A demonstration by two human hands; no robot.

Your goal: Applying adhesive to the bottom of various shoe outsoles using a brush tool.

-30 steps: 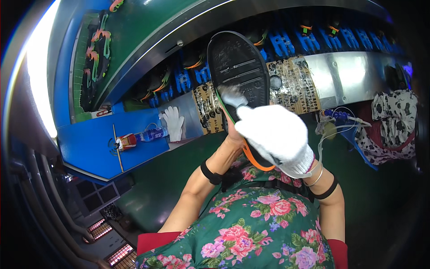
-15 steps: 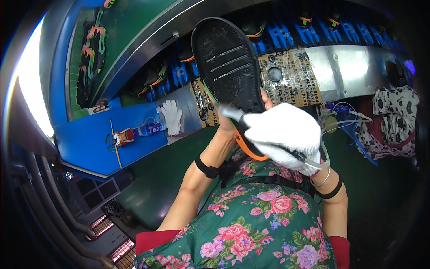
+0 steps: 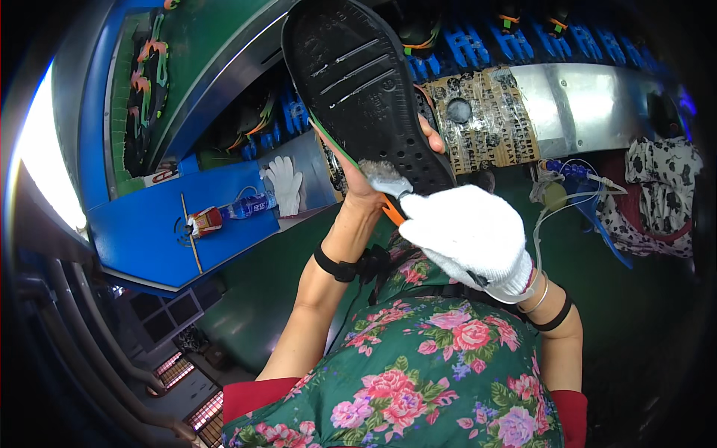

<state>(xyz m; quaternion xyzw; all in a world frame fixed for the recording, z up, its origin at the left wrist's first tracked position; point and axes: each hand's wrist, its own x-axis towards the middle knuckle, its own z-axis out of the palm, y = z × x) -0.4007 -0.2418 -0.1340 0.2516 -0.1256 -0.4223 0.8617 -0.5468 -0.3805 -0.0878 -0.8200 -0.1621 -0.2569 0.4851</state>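
Observation:
A black shoe sole (image 3: pixel 358 82) with long slots, small holes and an orange and green edge is held up in front of me, tilted to the left. My left hand (image 3: pixel 360 183) is bare and grips it from behind, with fingertips showing at its right edge. My right hand (image 3: pixel 470 235), in a white knitted glove, is closed round a brush (image 3: pixel 388 181) with a flat grey head and short bristles. The bristles touch the sole near its lower left edge. Most of the brush's handle is hidden in the glove. A clear thin tube (image 3: pixel 539 231) runs up from the gloved wrist.
A metal bench with taped cardboard (image 3: pixel 485 119) stands ahead, with blue shoe racks (image 3: pixel 515 41) behind. On the left, a blue table (image 3: pixel 149 239) bears a white glove (image 3: pixel 284 185), a bottle (image 3: pixel 246 206) and a stick (image 3: pixel 191 231). Patterned cloth (image 3: pixel 661 187) hangs right.
The sole has moved up and left with my left hand. The brush, blurred before, now rests against the sole slightly lower. My gloved hand has shifted a little down and left.

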